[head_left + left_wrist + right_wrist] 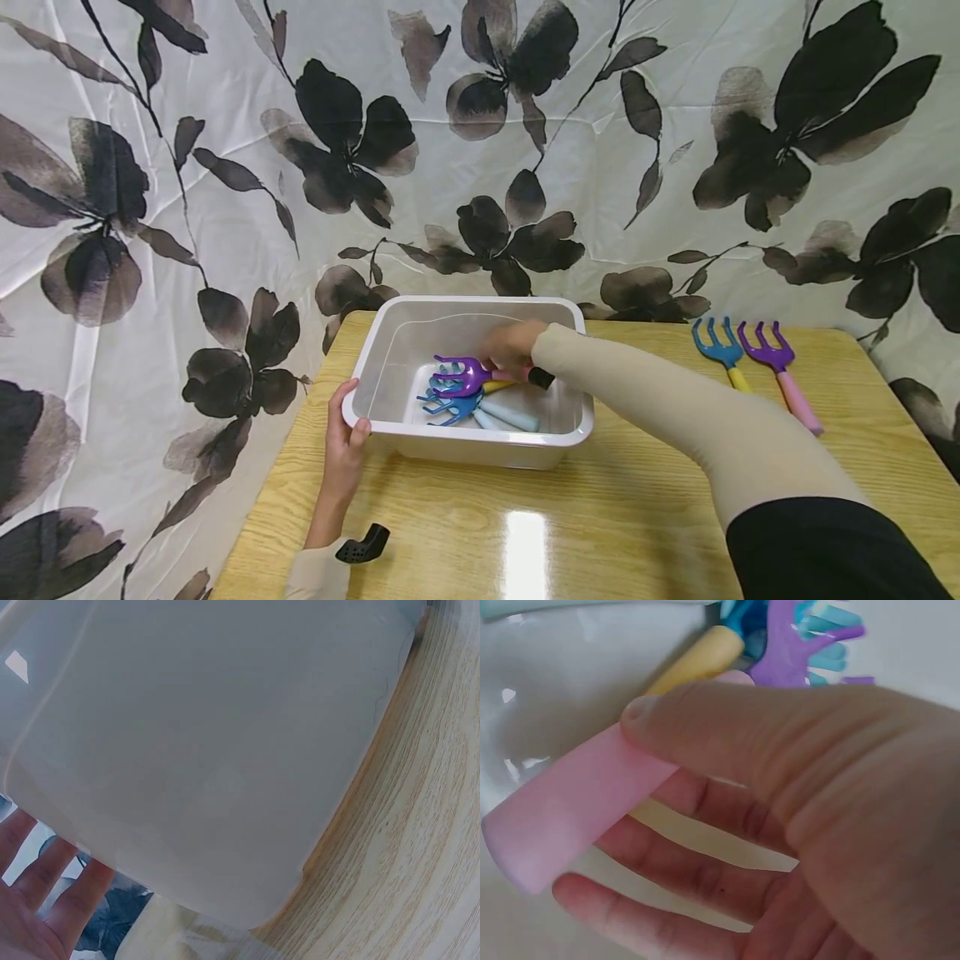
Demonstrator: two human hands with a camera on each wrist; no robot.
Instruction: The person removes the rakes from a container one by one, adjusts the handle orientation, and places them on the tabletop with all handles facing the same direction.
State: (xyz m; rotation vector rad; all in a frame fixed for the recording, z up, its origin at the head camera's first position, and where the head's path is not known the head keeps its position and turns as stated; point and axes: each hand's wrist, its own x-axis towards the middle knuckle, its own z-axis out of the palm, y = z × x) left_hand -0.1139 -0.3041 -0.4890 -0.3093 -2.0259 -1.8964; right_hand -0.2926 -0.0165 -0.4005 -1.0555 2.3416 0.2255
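A purple hand rake [467,377] with a pink handle [577,802] is inside a white plastic bin [480,452], its tines pointing left above other small rakes. The right hand [513,343] pinches that handle, thumb pressed on top and fingers curled beneath. Next to it lies a yellow handle [697,660] leading to a blue head partly covered by the purple one; pale blue handles [510,415] and blue tines [453,408] lie below these, nearer the person. The left hand [347,446] holds the bin's near left corner, fingers along the left rim and thumb at the near side. The bin stands on a wood-grain table [637,525]. Well to its right, a yellow-handled blue rake [722,350] lies near a second purple rake [772,357], also pink-handled. Behind hangs a white cloth [232,50] printed with dark flowers.
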